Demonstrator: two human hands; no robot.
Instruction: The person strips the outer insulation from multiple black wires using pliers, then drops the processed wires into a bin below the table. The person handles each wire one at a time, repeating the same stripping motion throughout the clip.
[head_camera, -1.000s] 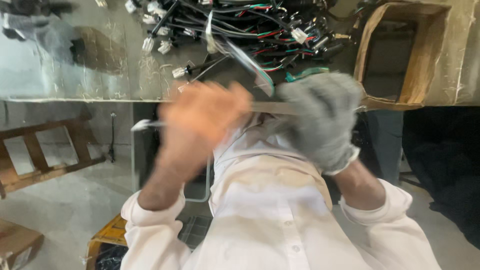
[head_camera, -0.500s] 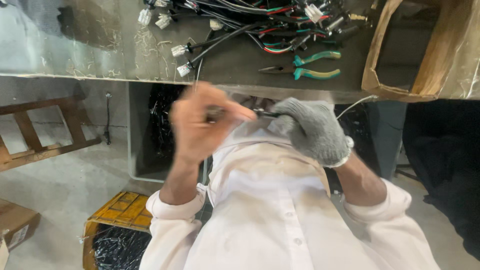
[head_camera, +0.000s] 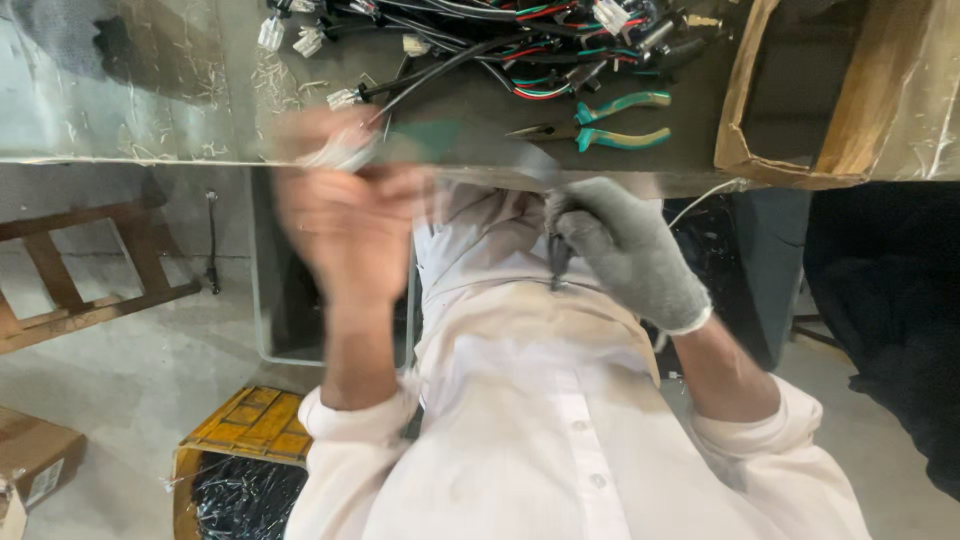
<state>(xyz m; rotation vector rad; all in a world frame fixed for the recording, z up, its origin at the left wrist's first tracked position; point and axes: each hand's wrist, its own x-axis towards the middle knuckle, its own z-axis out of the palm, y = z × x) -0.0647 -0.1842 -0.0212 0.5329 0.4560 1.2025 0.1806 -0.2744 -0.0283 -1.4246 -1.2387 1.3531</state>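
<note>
A dark cable (head_camera: 556, 255) sits pinched in the gloved right hand (head_camera: 625, 250), just below the counter (head_camera: 150, 110) edge and over the white shirt (head_camera: 540, 420). A blurred length seems to run from it toward the bare left hand (head_camera: 345, 215), whose fingers are curled around something pale, perhaps a connector; motion blur hides exactly what it grips. Both hands are closed, held near each other but apart.

The work looks to be midway, I judge: one cable is in hand, while a tangle of wires (head_camera: 500, 50) with white plugs lies unsorted on the counter above. Green-handled pliers (head_camera: 610, 120) rest beside that tangle, untouched. A cardboard box (head_camera: 860, 100) stands at the counter's right, and a yellow crate (head_camera: 245, 440) of dark wire sits on the floor below left.
</note>
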